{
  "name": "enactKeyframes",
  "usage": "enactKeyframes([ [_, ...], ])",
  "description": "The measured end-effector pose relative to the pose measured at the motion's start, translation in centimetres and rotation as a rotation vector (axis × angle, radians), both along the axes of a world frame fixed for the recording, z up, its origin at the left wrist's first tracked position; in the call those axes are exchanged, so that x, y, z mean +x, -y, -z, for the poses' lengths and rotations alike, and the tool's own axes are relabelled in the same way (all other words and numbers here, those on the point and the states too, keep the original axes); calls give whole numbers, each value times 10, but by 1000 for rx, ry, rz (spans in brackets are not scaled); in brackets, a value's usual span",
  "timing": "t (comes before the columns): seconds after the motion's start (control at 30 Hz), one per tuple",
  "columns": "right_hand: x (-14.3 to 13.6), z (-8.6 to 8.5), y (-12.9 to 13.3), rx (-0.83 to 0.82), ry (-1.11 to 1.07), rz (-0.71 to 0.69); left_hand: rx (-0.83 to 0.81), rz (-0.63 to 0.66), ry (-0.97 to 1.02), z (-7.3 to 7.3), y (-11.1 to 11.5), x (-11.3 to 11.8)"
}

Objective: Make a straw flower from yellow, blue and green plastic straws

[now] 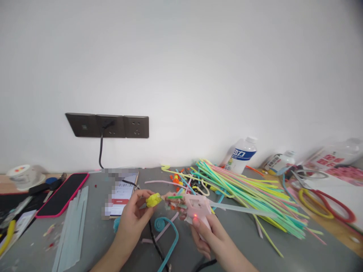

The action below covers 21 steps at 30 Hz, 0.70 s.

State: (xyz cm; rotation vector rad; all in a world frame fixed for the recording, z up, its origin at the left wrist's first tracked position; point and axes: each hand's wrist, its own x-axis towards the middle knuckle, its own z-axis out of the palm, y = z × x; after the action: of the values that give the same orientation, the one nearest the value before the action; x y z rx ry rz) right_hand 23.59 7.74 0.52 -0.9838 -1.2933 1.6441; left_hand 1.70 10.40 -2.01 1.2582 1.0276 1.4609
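My left hand [133, 217] pinches a small bunched yellow pipe-cleaner piece [153, 200] between thumb and fingers. In my right hand [212, 236] is a pink hot glue gun [200, 207], with a red light lit near my thumb. A translucent glue stick [241, 209] sticks out of its back end. The gun's nozzle end, crusted with coloured residue, points left at the yellow piece; whether they touch I cannot tell. Below and between my hands lies a blue pipe cleaner [174, 241] with a coiled end.
Many loose pipe cleaners [249, 196] spread across the grey mat on the right, near a white bottle [241, 155] and scissors [337, 211]. On the left lie glue sticks [69, 234], a pink-edged phone [64, 194] and a phone showing a timer [121, 196].
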Motion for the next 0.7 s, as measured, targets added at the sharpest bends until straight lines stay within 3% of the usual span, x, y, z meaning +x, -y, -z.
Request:
enactKeyframes([
  [0.13, 3, 4, -5, 23, -67, 48, -15, -3, -7, 0, 1, 0],
  [0.33, 9, 7, -8, 64, -260, -52, -33, -5, -76, -1, 2, 0],
  [0.7, 8, 14, -2, 85, -209, -116, -28, 81, -146, -2, 2, 0],
])
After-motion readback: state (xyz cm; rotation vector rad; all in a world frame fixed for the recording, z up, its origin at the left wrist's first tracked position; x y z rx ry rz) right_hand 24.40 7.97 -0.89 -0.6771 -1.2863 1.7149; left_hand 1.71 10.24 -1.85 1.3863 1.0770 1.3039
